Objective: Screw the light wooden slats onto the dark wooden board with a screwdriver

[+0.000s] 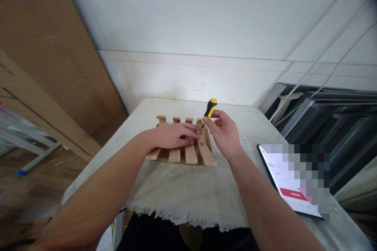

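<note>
A small rack of light wooden slats lies flat on a pale cloth in the middle of the table. My left hand rests palm down on the slats, fingers stretched toward the right slat. My right hand grips a yellow and black screwdriver, held nearly upright with its tip on the rightmost slat, just by my left fingertips.
The pale frayed cloth covers the table. A phone with a lit screen lies at the right. Large cardboard sheets lean at the left, dark metal frames at the right, a white wall behind.
</note>
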Tool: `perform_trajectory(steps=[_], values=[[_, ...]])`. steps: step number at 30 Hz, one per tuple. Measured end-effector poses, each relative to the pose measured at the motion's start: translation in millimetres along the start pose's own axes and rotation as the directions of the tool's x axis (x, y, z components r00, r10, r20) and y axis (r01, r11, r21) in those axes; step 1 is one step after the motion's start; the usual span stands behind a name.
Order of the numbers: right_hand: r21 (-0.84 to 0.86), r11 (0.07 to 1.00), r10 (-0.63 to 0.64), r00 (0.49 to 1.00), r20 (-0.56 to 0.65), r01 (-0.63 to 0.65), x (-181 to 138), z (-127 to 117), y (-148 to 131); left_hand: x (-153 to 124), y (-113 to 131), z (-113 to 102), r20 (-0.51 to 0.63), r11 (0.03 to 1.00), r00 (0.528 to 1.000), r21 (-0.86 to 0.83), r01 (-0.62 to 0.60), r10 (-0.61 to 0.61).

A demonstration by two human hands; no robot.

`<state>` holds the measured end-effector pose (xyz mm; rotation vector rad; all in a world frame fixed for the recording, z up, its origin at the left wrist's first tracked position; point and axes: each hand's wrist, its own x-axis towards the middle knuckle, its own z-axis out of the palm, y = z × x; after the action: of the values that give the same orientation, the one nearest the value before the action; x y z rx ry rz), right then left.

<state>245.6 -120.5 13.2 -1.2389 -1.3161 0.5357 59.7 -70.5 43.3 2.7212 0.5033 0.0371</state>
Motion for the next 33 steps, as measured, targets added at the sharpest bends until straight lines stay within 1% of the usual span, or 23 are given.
perform_trajectory(steps=[3,5,10,13,16,19,22,24,27,29,31,33], values=[[-0.054,0.998,-0.023,0.999,-0.048,0.021,-0.7,2.4,-0.3,0.2,-0.3,0.1,0.002,1.000,1.000,-0.001,-0.003,0.003],[-0.051,0.998,-0.025,0.998,-0.054,0.022,-1.6,3.2,-0.3,0.3,-1.1,0.9,-0.006,1.000,1.000,0.001,-0.004,0.004],[0.032,0.998,-0.050,0.998,0.050,0.049,-1.5,0.6,0.2,0.8,-4.0,3.1,-0.032,1.000,0.999,0.002,-0.019,0.019],[0.012,0.998,-0.054,0.998,0.042,0.053,0.8,-0.4,2.1,0.9,-3.6,2.5,-0.032,0.999,0.999,-0.003,-0.035,0.035],[0.071,0.997,0.014,0.999,0.037,-0.016,2.6,-0.2,3.1,0.7,-1.2,1.0,-0.030,0.999,0.999,-0.011,-0.037,0.036],[0.209,0.972,0.092,0.992,0.089,-0.109,3.4,-1.0,1.8,0.5,0.8,0.1,-0.037,0.999,0.999,-0.024,-0.030,0.029],[0.275,0.951,0.109,0.985,0.134,-0.143,4.4,-3.2,0.8,0.5,0.6,0.3,-0.038,0.999,0.999,-0.032,-0.030,0.028],[0.226,0.966,0.098,0.985,0.142,-0.128,5.5,-4.4,1.8,0.5,-0.5,0.6,-0.033,0.999,0.999,-0.027,-0.035,0.034],[0.079,0.995,0.056,0.995,0.080,-0.062,6.8,-5.3,4.4,0.5,-2.4,1.1,-0.028,0.999,0.999,-0.021,-0.041,0.040],[0.033,0.999,0.041,0.998,0.056,-0.043,7.0,-5.4,5.1,0.5,-3.3,1.5,-0.028,0.999,0.999,-0.021,-0.041,0.040],[0.054,0.996,0.060,0.995,0.082,-0.064,6.7,-5.7,4.4,0.5,-3.7,1.9,-0.029,0.999,0.999,-0.021,-0.043,0.043],[0.114,0.988,0.087,0.987,0.135,-0.103,6.3,-6.1,3.2,0.5,-3.8,2.2,-0.030,0.999,0.999,-0.019,-0.044,0.043]])
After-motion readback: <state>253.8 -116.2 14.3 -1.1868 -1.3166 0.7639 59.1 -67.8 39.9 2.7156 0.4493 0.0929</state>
